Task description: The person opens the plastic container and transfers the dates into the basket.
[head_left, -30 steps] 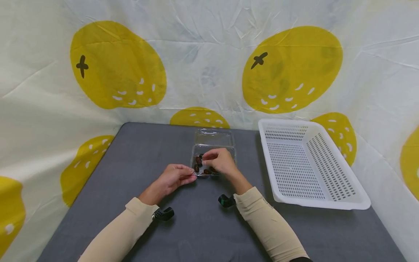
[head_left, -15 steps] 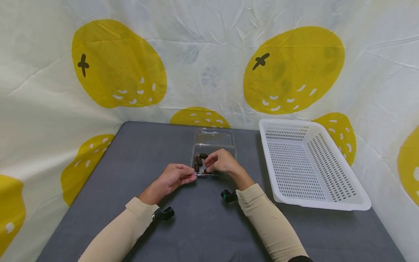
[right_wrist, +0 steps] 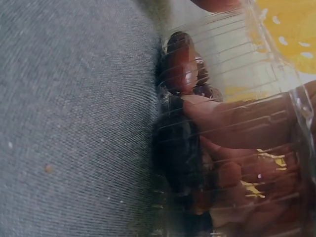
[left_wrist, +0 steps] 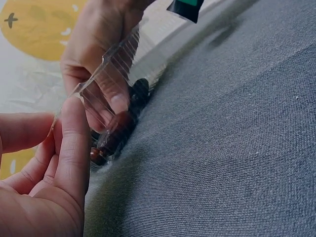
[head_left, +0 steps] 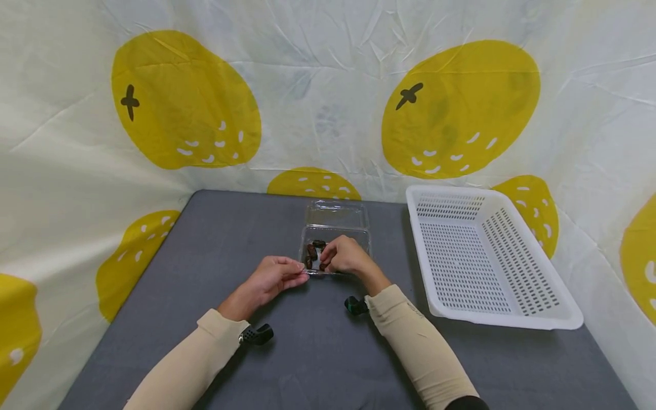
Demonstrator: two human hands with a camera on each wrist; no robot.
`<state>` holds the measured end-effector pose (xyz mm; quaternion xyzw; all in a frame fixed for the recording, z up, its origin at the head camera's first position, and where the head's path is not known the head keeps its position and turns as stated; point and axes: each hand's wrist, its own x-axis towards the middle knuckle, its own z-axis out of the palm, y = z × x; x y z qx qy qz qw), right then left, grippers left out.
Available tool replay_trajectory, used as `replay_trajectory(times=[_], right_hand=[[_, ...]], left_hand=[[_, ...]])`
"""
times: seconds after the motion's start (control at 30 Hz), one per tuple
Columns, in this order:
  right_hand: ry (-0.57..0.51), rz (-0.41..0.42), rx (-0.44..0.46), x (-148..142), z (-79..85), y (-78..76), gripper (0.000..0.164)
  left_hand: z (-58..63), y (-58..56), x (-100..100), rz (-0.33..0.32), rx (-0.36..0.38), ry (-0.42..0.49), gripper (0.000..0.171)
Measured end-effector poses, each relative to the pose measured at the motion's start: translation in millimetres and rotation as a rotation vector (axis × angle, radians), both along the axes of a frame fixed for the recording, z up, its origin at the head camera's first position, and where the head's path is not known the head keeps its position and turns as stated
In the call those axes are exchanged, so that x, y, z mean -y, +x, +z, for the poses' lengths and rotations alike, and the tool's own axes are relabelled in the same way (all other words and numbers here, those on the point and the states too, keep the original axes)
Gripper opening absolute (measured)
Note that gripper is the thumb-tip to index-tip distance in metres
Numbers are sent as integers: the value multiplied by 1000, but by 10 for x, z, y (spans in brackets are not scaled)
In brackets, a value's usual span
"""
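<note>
A clear plastic hinged box (head_left: 336, 215) stands on the table with its lid folded back. Several dark brown dates (head_left: 311, 251) lie inside, mostly at the left; they look like dried dates. My left hand (head_left: 273, 279) pinches the box's front left rim between thumb and fingers. Reaching into the box, my right hand (head_left: 351, 256) has its thumb and fingers on a dark date (right_wrist: 175, 138) near the front wall. Through the ribbed wall, the right wrist view shows a reddish date (right_wrist: 180, 66) beside the thumb. The right hand hides the box's right part in the head view.
A white perforated plastic basket (head_left: 463, 267) stands to the right of the box. The grey cloth-covered table (head_left: 307, 353) meets a white curtain (head_left: 328, 114) with yellow fruit prints at the back and sides.
My right hand has come down from above the middle of the box to the dates near its front wall. A date lying across the back has come into view. My left hand stays put.
</note>
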<state>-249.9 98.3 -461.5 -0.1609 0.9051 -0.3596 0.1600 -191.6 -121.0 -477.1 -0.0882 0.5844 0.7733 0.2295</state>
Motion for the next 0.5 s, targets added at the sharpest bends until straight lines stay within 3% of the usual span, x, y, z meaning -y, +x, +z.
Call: replay_trajectory(times=[0.2, 0.5], right_hand=[[31, 4, -29, 13, 3, 15, 19], [-67, -21, -53, -19, 26, 34, 25]], left_hand=[[-5, -2, -4, 1, -10, 4, 26], [13, 5, -18, -6, -19, -8, 30]])
